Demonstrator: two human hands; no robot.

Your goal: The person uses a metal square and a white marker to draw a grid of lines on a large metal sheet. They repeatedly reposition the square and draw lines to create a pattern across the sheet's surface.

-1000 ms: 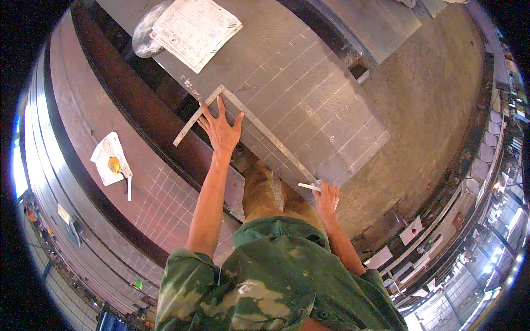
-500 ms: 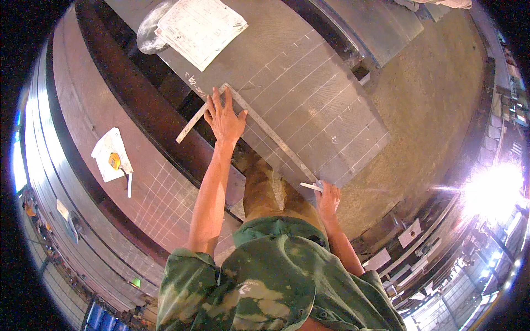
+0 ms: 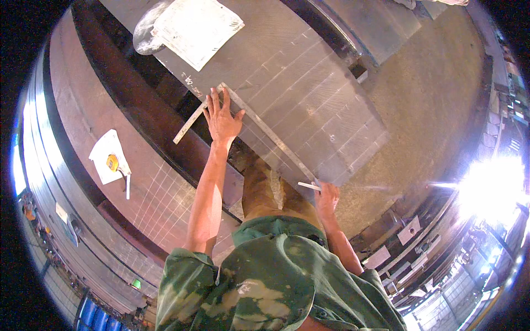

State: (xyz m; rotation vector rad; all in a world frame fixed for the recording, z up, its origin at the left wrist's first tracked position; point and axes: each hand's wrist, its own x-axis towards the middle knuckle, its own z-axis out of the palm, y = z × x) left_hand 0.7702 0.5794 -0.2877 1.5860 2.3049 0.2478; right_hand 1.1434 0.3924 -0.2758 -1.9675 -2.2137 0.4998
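Note:
My left hand [image 3: 222, 117] lies flat with fingers spread on the corner of a large metal framing square [image 3: 270, 135] that rests on a grey steel plate [image 3: 309, 94] marked with a grid of chalk lines. The square's short arm sticks out past the plate's near edge, and its long arm runs down toward my right hand [image 3: 327, 196]. That hand, at the long arm's lower end by the plate's corner, grips a thin white marking stick [image 3: 307, 186].
White paper sheets [image 3: 196, 27] lie on the plate's far end beside a clear plastic bag. Left of me, a second gridded plate carries a white sheet [image 3: 109, 157] with a yellow tape measure [image 3: 112, 163]. A dark trough runs between the plates. Bright glare flares at right.
The view has shifted slightly. My left hand and the square sit a little higher on the plate; my right hand keeps the marking stick at the lower end.

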